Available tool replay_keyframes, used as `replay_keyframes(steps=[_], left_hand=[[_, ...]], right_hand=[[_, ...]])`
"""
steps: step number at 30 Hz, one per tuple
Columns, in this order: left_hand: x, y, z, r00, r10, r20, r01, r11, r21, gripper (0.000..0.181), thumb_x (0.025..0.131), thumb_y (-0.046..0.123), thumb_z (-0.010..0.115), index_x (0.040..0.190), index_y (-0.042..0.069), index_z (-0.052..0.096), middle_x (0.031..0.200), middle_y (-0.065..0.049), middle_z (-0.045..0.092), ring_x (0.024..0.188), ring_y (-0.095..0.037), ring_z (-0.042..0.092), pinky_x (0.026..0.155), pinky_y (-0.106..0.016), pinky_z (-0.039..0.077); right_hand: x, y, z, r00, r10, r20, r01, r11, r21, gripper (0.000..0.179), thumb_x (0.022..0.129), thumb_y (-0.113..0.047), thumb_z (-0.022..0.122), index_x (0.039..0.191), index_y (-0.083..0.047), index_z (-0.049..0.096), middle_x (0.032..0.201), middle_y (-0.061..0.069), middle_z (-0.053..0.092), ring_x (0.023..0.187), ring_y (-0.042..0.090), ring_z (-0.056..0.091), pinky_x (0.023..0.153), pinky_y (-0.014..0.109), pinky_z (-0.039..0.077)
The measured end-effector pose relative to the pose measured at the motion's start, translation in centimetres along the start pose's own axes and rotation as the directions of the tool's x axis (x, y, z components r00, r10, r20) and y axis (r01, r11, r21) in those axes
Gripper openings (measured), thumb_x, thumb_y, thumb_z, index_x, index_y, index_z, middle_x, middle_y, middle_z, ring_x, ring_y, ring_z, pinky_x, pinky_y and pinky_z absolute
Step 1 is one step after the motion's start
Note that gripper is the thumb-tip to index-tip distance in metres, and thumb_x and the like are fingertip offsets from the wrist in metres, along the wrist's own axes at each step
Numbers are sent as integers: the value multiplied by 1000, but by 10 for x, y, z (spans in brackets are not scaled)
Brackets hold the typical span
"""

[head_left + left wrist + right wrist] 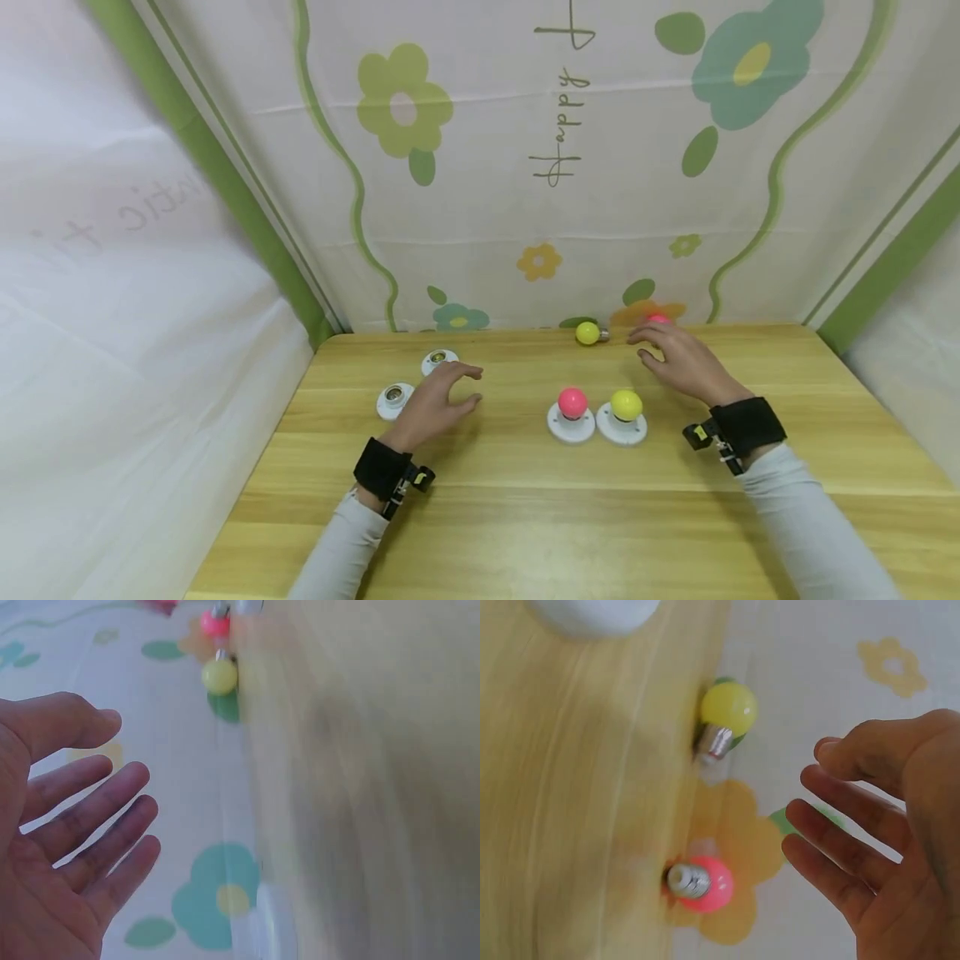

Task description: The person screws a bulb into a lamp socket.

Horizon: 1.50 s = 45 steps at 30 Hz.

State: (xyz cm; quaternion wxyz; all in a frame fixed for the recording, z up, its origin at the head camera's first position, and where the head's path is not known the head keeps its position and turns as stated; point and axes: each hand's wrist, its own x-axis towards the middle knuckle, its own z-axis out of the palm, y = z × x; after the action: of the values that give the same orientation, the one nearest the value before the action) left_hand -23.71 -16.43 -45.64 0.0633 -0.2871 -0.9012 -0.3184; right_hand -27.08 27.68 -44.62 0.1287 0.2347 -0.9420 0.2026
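Note:
My left hand (432, 408) hovers over the table beside two white lamp sockets, fingers loosely bent and holding nothing. One socket (393, 400) lies left of that hand; the other socket (438, 360), behind it, is partly covered by the hand. Above the back right of the table, my right hand (686, 360) holds nothing. Near it lie a loose yellow bulb (729, 709) and a loose pink bulb (709, 885), metal screw bases showing in the right wrist view. Towards the middle, a pink bulb (572, 403) and a yellow bulb (626, 406) stand upright in white sockets.
The wooden table (480, 517) ends at the back against a flower-printed cloth (480, 208). White cloth walls with green edging rise on both sides. The two sockets with bulbs stand side by side between my hands.

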Motion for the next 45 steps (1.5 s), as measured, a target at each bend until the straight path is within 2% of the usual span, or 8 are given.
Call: replay_keyframes(steps=[3, 6, 11, 18, 23, 31, 38, 45], left_hand=[[-4, -9, -8, 999, -11, -36, 12, 999, 30, 39, 100, 17, 76, 138, 13, 68, 132, -6, 70, 130, -28, 63, 113, -48, 53], [-6, -17, -13, 997, -19, -71, 22, 999, 42, 37, 99, 16, 77, 135, 12, 69, 131, -7, 71, 131, -31, 63, 113, -51, 53], [-14, -29, -17, 990, -37, -138, 44, 998, 47, 37, 97, 14, 79, 133, 8, 70, 132, -10, 71, 134, -33, 61, 113, -54, 52], [-32, -45, -30, 976, -127, -176, 130, 991, 5, 45, 97, 14, 80, 138, 4, 67, 142, -15, 63, 138, -35, 54, 115, -58, 49], [-42, -57, -39, 965, -216, -147, 213, 976, -32, 52, 96, 14, 79, 144, 1, 61, 149, -20, 55, 144, -40, 45, 113, -61, 49], [-49, -73, -44, 953, -292, -80, 291, 956, -27, 69, 94, 14, 82, 152, -4, 50, 158, -30, 42, 150, -49, 31, 120, -68, 37], [-51, -79, -43, 918, -396, 6, 396, 918, -38, 73, 94, 13, 81, 155, -6, 44, 158, -33, 39, 149, -52, 36, 123, -66, 36], [-55, -84, -42, 919, -391, 44, 391, 920, -6, 69, 95, 8, 80, 152, -11, 46, 153, -33, 46, 143, -49, 47, 121, -62, 40]], right_hand=[[2, 9, 2, 1000, 10, 8, -10, 1000, -27, 26, 98, -2, 70, 123, 2, 73, 141, 25, 64, 132, 45, 58, 106, 64, 51], [5, 16, 4, 998, 55, 8, -54, 998, -38, 33, 99, -4, 69, 131, 3, 69, 142, 27, 62, 131, 48, 57, 105, 67, 51], [9, 30, 7, 993, 113, -18, -113, 993, -32, 41, 100, -5, 70, 140, 2, 64, 144, 30, 59, 135, 53, 50, 111, 72, 44], [14, 49, 13, 986, 167, -15, -167, 986, -23, 43, 103, -10, 68, 141, 7, 59, 150, 33, 50, 136, 57, 45, 113, 73, 41], [16, 61, 19, 983, 181, -11, -181, 984, -4, 44, 106, -16, 66, 141, 8, 58, 152, 34, 48, 135, 59, 46, 114, 75, 39], [16, 68, 22, 970, 237, 60, -240, 970, 40, 51, 108, -17, 62, 150, 9, 49, 159, 36, 39, 141, 63, 38, 117, 77, 32], [18, 70, 19, 954, 288, 80, -293, 953, 73, 46, 110, -11, 55, 147, 13, 42, 153, 39, 38, 140, 60, 41, 117, 74, 35], [21, 74, 17, 942, 322, 97, -328, 943, 52, 46, 109, -11, 56, 145, 16, 43, 147, 43, 39, 131, 59, 46, 112, 71, 41]])
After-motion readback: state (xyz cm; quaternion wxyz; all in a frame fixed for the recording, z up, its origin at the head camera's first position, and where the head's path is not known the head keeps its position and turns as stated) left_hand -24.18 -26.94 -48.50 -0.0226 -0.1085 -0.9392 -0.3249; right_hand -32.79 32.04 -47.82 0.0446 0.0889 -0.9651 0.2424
